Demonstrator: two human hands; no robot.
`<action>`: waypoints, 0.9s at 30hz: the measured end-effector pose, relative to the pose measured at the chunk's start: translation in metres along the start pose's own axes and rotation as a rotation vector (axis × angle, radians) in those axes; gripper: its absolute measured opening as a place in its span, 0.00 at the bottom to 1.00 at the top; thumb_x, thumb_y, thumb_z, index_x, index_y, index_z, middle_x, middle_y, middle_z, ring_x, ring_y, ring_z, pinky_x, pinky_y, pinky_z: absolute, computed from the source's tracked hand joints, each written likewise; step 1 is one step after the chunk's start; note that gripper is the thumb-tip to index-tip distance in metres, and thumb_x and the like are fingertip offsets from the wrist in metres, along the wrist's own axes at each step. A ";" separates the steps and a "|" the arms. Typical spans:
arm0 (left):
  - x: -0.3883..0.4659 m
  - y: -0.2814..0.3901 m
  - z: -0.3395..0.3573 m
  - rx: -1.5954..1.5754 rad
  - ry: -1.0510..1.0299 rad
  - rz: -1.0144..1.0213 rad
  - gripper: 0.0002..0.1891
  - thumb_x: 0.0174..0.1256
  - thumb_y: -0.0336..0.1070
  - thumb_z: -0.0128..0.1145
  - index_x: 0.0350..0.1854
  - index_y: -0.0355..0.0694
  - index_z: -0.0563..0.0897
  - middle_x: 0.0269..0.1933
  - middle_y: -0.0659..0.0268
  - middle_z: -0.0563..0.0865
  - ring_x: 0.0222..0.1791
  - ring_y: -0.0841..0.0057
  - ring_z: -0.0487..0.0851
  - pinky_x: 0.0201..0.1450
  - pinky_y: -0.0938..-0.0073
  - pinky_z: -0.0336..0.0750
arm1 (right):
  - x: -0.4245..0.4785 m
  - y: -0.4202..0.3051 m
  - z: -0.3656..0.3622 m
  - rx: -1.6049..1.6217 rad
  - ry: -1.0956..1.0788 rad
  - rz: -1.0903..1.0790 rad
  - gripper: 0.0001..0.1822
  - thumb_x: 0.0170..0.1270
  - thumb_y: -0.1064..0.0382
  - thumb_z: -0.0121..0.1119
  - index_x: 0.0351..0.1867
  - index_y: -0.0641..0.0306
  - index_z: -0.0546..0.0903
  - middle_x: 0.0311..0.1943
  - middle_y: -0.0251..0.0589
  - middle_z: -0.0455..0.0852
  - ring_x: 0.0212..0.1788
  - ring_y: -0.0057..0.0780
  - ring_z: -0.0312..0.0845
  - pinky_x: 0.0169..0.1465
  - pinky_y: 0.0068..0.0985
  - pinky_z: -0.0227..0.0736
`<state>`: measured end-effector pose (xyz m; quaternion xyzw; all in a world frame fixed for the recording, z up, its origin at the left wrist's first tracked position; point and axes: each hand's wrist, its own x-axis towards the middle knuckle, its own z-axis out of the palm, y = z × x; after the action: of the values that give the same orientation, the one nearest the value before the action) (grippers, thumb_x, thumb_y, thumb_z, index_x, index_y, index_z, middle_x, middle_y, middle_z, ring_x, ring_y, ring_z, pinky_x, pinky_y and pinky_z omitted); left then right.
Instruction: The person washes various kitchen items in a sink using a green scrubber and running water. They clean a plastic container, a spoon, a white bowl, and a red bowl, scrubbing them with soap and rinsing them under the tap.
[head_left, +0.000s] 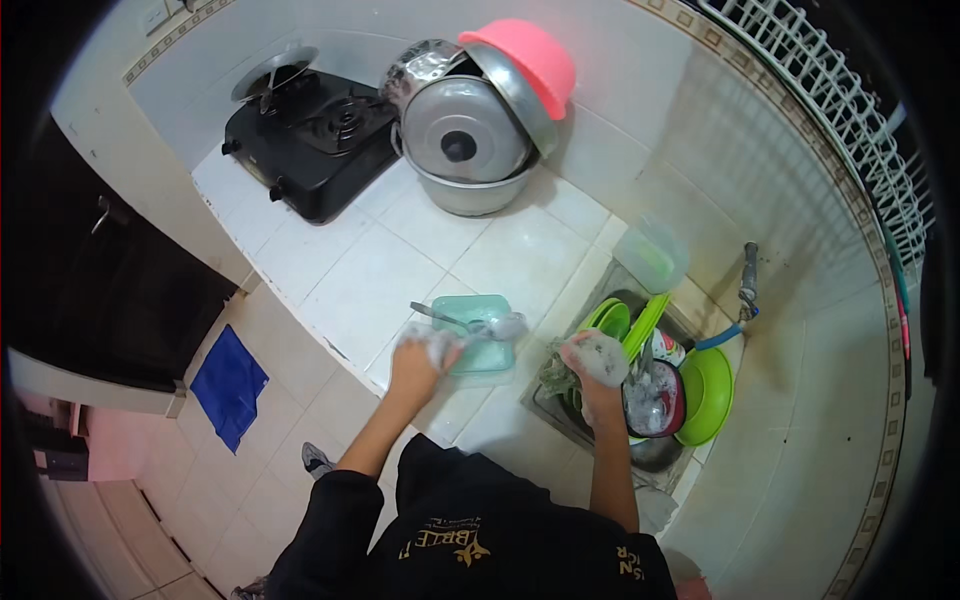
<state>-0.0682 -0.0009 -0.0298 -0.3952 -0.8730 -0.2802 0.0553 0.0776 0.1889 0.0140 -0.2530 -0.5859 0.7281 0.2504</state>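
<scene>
A teal plastic container (480, 352) with suds and a metal spoon (442, 315) lies on the white tiled counter. My left hand (426, 356), covered in foam, is at the container's left side; whether its fingers grip the container is unclear. My right hand (596, 360) is over the left edge of the sink (559, 412), with a foamy mass on it that could be a sponge. Greenish mesh (557, 371) is beside that hand. Green plates (709, 397), a sudsy red-rimmed bowl (656, 401) and cutlery fill the sink.
A black gas stove (319, 135) stands at the back left, beside a lidded metal pot (469, 191) and a pink basin (525, 60). A clear plastic container (651, 255) is at the sink's back corner. A faucet (750, 277) with a blue hose (718, 338) is on the wall.
</scene>
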 end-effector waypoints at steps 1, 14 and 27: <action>-0.002 -0.011 -0.004 0.087 -0.011 -0.010 0.12 0.54 0.44 0.55 0.34 0.41 0.80 0.27 0.58 0.79 0.33 0.61 0.76 0.33 0.63 0.71 | 0.002 -0.001 0.002 -0.033 -0.005 0.000 0.12 0.50 0.73 0.62 0.36 0.60 0.74 0.32 0.29 0.74 0.38 0.17 0.70 0.43 0.16 0.66; 0.028 0.017 0.015 -0.184 -0.020 0.232 0.18 0.45 0.25 0.55 0.43 0.38 0.75 0.48 0.53 0.74 0.48 0.53 0.69 0.50 0.60 0.66 | -0.005 0.007 -0.040 0.111 0.269 0.039 0.11 0.51 0.71 0.61 0.36 0.59 0.74 0.33 0.29 0.75 0.37 0.17 0.71 0.41 0.17 0.67; 0.042 0.245 0.187 -0.201 -0.688 0.860 0.06 0.49 0.26 0.50 0.31 0.35 0.76 0.34 0.53 0.78 0.38 0.60 0.79 0.41 0.64 0.73 | -0.122 0.006 -0.185 0.245 1.185 -0.130 0.08 0.55 0.66 0.57 0.36 0.60 0.74 0.29 0.33 0.78 0.32 0.21 0.75 0.36 0.22 0.73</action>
<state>0.1039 0.2565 -0.0639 -0.7876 -0.5701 -0.1690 -0.1616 0.2906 0.2419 -0.0174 -0.5482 -0.2730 0.5088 0.6051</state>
